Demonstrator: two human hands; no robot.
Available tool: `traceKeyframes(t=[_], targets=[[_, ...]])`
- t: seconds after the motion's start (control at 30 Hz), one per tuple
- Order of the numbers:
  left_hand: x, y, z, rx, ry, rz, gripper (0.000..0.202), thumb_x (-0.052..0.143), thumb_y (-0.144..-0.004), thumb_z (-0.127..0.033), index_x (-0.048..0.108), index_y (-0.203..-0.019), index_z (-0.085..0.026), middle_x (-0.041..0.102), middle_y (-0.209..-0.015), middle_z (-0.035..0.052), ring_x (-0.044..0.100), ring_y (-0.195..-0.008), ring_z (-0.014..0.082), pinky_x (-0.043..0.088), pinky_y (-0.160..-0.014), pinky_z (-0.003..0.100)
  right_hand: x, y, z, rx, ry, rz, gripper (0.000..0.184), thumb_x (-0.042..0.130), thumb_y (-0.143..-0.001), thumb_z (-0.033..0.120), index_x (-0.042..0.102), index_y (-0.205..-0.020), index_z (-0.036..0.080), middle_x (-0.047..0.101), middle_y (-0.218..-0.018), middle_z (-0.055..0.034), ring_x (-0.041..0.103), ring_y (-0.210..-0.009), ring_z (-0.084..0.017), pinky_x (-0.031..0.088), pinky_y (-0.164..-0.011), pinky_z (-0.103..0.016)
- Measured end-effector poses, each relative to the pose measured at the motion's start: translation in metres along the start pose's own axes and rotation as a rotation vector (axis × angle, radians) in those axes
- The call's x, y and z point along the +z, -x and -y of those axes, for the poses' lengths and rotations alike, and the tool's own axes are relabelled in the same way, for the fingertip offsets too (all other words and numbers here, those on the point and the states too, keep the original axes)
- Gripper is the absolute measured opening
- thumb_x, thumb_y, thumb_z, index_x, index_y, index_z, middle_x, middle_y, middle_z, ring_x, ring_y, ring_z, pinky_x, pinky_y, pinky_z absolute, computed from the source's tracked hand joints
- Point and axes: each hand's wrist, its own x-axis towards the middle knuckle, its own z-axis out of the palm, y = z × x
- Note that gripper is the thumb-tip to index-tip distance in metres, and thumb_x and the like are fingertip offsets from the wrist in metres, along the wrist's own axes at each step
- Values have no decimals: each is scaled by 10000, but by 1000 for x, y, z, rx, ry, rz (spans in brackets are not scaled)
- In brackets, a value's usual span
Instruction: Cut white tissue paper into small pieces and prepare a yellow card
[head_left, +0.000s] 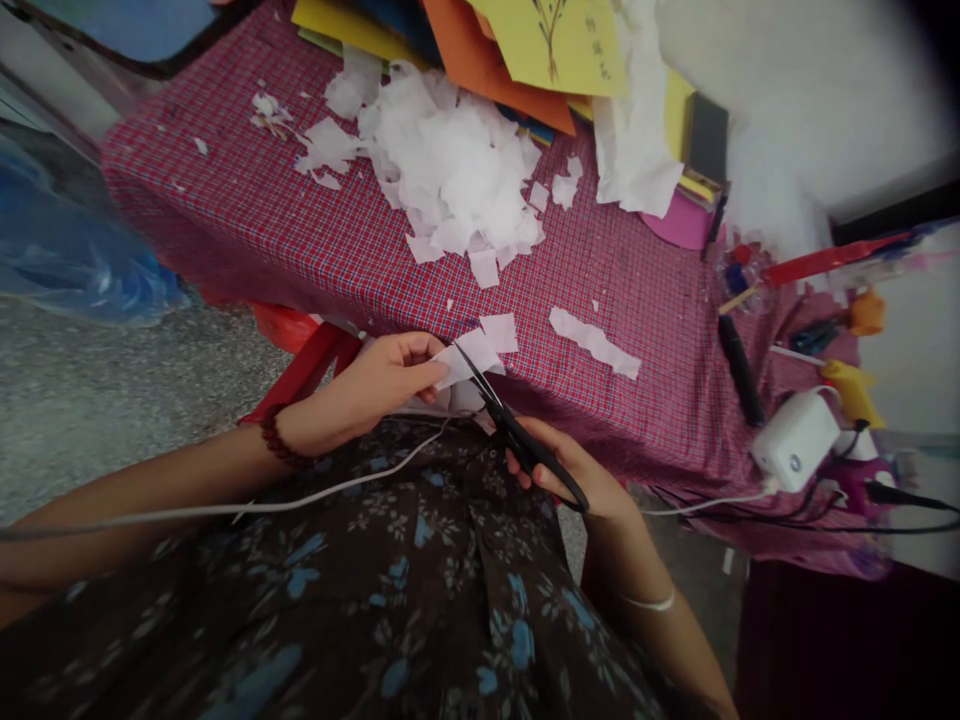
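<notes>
Between the fingertips of my left hand (390, 380) is a strip of thin white paper (480, 352), held over the table's near edge. My right hand (566, 465) is closed round the handles of black scissors (517, 435). Their blades, slightly parted, point up and left and lie at the strip. A small cut square of paper (501, 333) sits at the strip's far side. Farther back on the checked cloth lies a heap of white paper pieces (465, 165). To the right, a longer torn-edged strip (595, 342) lies flat.
Coloured paper sheets (555, 45) and a hanging white paper length (637, 130) are at the back. A black marker (740, 370) and a white power adapter (795, 440) with cables lie at the right. A pale cord (300, 500) crosses my lap. A red stool (311, 365) stands below left.
</notes>
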Motion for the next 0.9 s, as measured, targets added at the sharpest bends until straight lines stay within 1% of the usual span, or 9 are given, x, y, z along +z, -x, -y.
traceKeyframes(t=[0.17,0.27,0.4,0.5,0.57,0.77,0.9], targets=[[-1,-3,6,-7,11,-13,116,665,-737,-269,614,-711,-168,565,-681,-32,511,-610,91,418,-613,215,2,-1,1,-9,-1,-1,611,647,-863,615,531,-1274,179,570,-861,-30,513,-680,-135,402,-571,-246],[-1,-3,7,-7,37,-10,135,674,-742,-285,616,-712,-167,563,-676,-35,509,-601,86,420,-607,211,2,0,1,-1,-14,1,625,653,-859,615,524,-1291,183,571,-857,-28,515,-678,-137,408,-578,-250],[1,0,3,-23,51,14,114,667,-726,-247,605,-678,-164,562,-652,-38,498,-593,80,392,-585,196,4,3,1,-3,-48,15,676,662,-839,637,525,-1320,182,577,-860,-33,515,-679,-143,400,-569,-253],[2,2,0,-32,59,45,113,659,-712,-229,587,-651,-168,549,-636,-43,475,-576,76,361,-558,191,6,4,3,-9,-55,-12,685,630,-849,661,530,-1332,185,571,-861,-32,517,-675,-143,392,-569,-256],[2,3,0,-31,55,45,109,653,-713,-231,582,-654,-173,548,-640,-42,478,-580,82,364,-560,197,7,3,5,-16,-38,-24,669,619,-856,663,535,-1323,191,568,-859,-27,514,-667,-141,392,-565,-256],[2,0,3,-5,51,-8,108,655,-724,-246,588,-678,-176,554,-650,-38,505,-598,93,410,-600,216,8,3,3,-17,-13,-29,668,638,-841,662,532,-1297,185,570,-862,-29,525,-681,-147,419,-588,-265],[1,0,3,29,88,-76,124,677,-745,-253,594,-697,-173,565,-668,-42,514,-601,87,423,-620,218,7,5,1,-52,-38,-46,604,643,-852,640,539,-1251,198,568,-861,-28,520,-686,-148,414,-579,-263]])
